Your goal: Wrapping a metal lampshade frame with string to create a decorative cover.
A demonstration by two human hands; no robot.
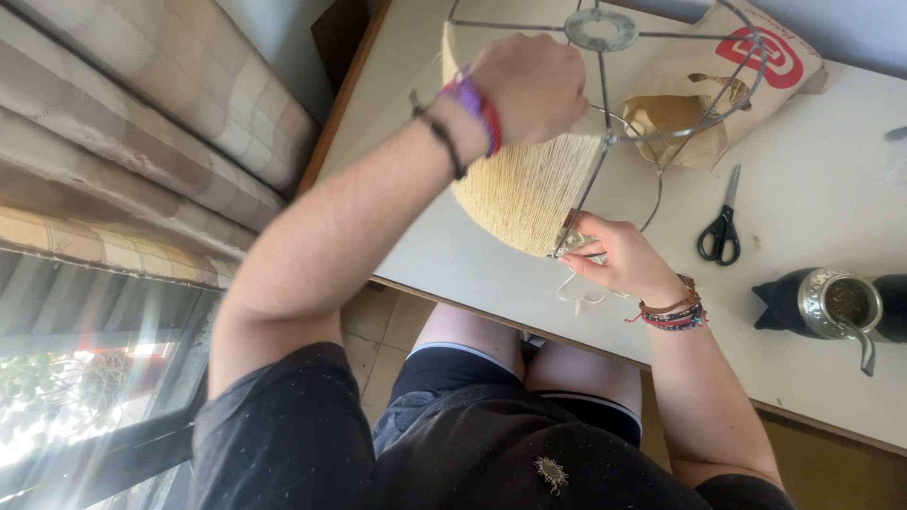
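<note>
Near the front edge of the desk (pixel 831 378), a wire lampshade frame (pixel 605 85) is tipped on its side, and roughly half of it is already wrapped in pale twine (pixel 520 184). The left hand (pixel 531 87) is clenched over the top of the wrapped part, pinning the frame steady. The right hand (pixel 619 257) has its grip pinched on the twine right at the lower ring, where the last turn meets bare wire; a loose loop of it hangs just below, over the desk edge.

What probably matters here is tension: each new turn looks like it needs to sit snug against the one before, with no gaps and no overlap. The left hand likely has to stop the frame rolling while the right pulls taut. Slack at the ring would probably let the turns slide along the strut.

Scissors (pixel 721 227) lie further back, well apart from the frame, beside a paper bag (pixel 727 76). A dark cup (pixel 831 302) sits near the right edge.
</note>
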